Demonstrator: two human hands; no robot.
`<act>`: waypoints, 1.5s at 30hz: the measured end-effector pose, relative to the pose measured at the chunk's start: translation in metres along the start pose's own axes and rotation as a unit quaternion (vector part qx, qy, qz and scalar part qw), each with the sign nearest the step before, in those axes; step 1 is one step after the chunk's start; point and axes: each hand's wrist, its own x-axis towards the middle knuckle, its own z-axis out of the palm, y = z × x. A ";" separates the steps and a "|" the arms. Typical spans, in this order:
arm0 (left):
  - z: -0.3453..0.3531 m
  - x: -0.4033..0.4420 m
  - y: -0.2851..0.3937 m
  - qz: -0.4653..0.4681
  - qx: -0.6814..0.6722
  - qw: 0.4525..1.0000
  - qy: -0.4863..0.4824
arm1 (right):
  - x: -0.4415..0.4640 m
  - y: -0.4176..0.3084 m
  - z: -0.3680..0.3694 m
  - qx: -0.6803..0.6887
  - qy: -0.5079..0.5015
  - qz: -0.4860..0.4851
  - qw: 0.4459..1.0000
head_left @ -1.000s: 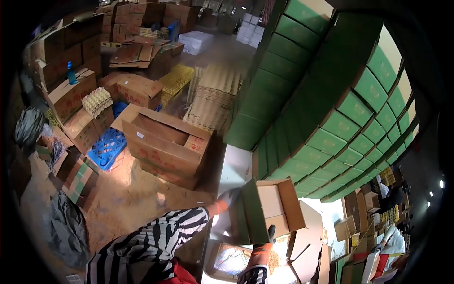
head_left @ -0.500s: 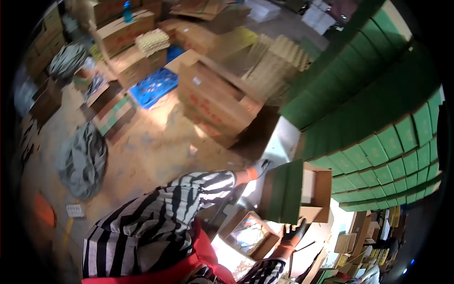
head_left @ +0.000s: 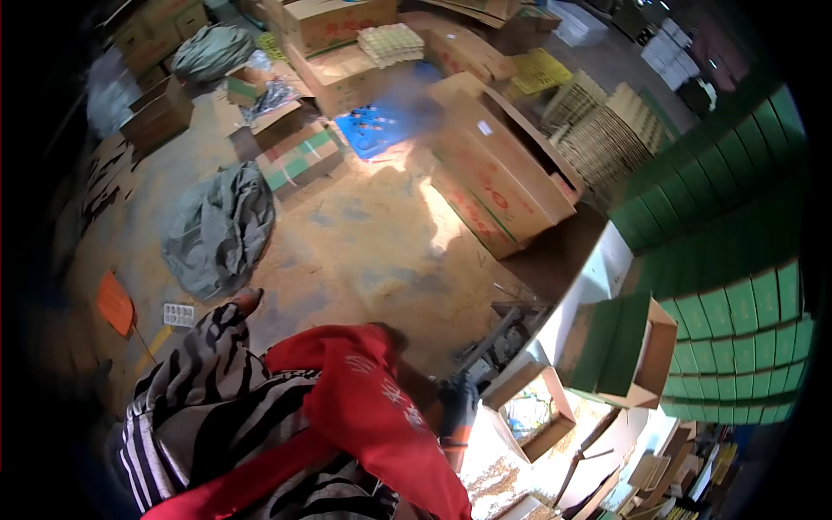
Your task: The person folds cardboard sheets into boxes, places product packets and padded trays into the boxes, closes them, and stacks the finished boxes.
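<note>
My left hand, at the end of a black-and-white striped sleeve, is swung out over the floor just below a crumpled grey-green sack; its fingers are too small and blurred to read. My right hand, in a dark glove with an orange cuff, hangs by the near edge of the worktable, fingers extended and nothing visible in them. Beside it on the table sits an open carton with small colourful contents. Further along stands a green box with its brown inside showing. My red apron with white lettering covers the middle.
Stacked green boxes rise at the right. On the floor stand a large cardboard box, a blue tray, stacked egg trays and a striped carton. An orange dustpan-like object lies at the left.
Both hands have come away from the green box: my left swung out to the left over the floor, my right drew back to the table edge. The view has turned leftward.
</note>
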 end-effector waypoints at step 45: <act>0.144 0.725 -0.392 -0.162 -0.725 0.664 0.083 | 0.789 -0.008 1.260 0.247 -0.581 0.315 0.709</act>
